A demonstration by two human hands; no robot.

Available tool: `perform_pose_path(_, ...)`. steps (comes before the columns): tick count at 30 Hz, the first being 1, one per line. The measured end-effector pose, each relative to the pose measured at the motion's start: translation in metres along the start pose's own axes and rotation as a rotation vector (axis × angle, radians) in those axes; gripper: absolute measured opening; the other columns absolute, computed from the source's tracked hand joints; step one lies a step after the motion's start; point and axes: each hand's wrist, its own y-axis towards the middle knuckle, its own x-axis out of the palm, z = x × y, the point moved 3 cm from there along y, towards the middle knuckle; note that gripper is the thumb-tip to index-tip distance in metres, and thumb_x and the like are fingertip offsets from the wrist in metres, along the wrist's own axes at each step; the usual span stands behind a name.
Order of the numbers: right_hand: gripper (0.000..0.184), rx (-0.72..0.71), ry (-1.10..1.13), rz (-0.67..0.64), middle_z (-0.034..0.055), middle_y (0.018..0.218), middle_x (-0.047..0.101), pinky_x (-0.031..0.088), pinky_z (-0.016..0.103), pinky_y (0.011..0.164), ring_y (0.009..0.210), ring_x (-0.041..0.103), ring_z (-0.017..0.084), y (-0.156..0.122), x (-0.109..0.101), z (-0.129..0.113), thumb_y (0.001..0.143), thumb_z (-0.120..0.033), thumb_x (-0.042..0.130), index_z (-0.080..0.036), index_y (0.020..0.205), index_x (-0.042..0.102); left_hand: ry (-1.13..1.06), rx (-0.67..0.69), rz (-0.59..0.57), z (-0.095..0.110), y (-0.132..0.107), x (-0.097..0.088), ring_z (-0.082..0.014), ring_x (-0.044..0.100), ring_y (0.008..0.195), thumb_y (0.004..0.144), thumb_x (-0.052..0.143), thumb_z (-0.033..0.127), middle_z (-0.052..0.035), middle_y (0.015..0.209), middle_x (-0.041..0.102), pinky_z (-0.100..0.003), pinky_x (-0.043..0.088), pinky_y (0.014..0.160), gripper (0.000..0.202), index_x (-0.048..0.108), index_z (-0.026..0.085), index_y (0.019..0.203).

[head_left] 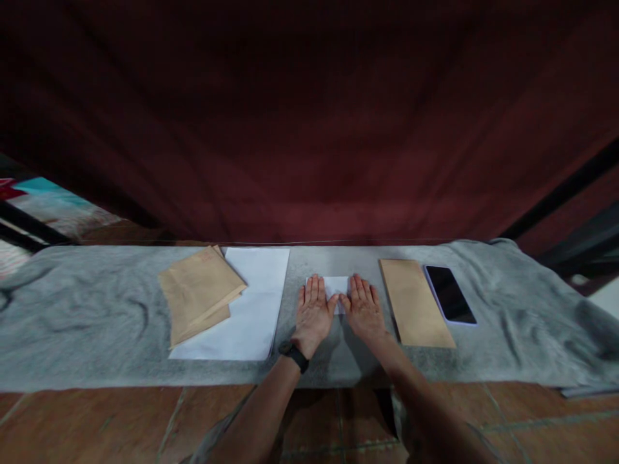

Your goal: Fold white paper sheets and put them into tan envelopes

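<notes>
A small white piece of paper [337,284], apparently folded, lies on the grey cloth in front of me. My left hand [313,314] presses flat on its left part, fingers stretched out and pointing away from me. On its right part rests my right hand [363,310], also flat with the fingers extended. The two thumbs nearly meet over the middle of the paper. Both palms hide much of the sheet, so its full outline cannot be seen. A dark watch [293,356] is strapped round my left wrist.
Left of my hands, white sheets [251,322] lie partly under brown envelopes [203,283]. To the right are a brown envelope or stack [416,303] and a phone [451,294] with a dark screen. Grey cloth [97,322] covers the surface; a dark red backdrop [309,161] stands behind.
</notes>
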Motion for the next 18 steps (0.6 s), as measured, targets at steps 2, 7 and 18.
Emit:
perform_pose_path(2,0.063,-0.001,0.000,0.031,0.0193,0.160,0.040,0.026,0.053,0.122,0.147,0.040,0.035,-0.001,0.000,0.002,0.107,-0.042,0.027,-0.004,0.157,0.038,0.010,-0.021,-0.003,-0.003,-0.001,0.000,-0.0273,0.024,0.156,0.106,0.026,0.044,-0.0171,0.166,0.029,-0.047,0.022,0.127,0.065,0.031,0.007,0.159)
perform_pose_path(7,0.063,-0.008,-0.012,0.060,0.0198,0.160,0.041,0.028,0.053,0.120,0.147,0.041,0.035,-0.006,0.003,0.008,0.107,-0.042,0.027,-0.004,0.157,0.037,0.037,-0.049,0.013,-0.006,-0.002,0.003,-0.0287,0.023,0.156,0.106,0.028,0.043,-0.0185,0.166,0.027,-0.046,0.021,0.127,0.066,0.031,0.004,0.158)
perform_pose_path(18,0.058,0.021,0.008,0.037,0.0208,0.162,0.038,0.027,0.048,0.123,0.150,0.037,0.031,-0.013,-0.008,0.010,0.108,-0.036,0.030,-0.003,0.156,0.039,0.030,-0.036,0.073,-0.006,-0.007,-0.006,-0.0287,0.025,0.156,0.106,0.027,0.037,-0.0181,0.165,0.031,-0.047,0.021,0.127,0.062,0.033,0.004,0.157)
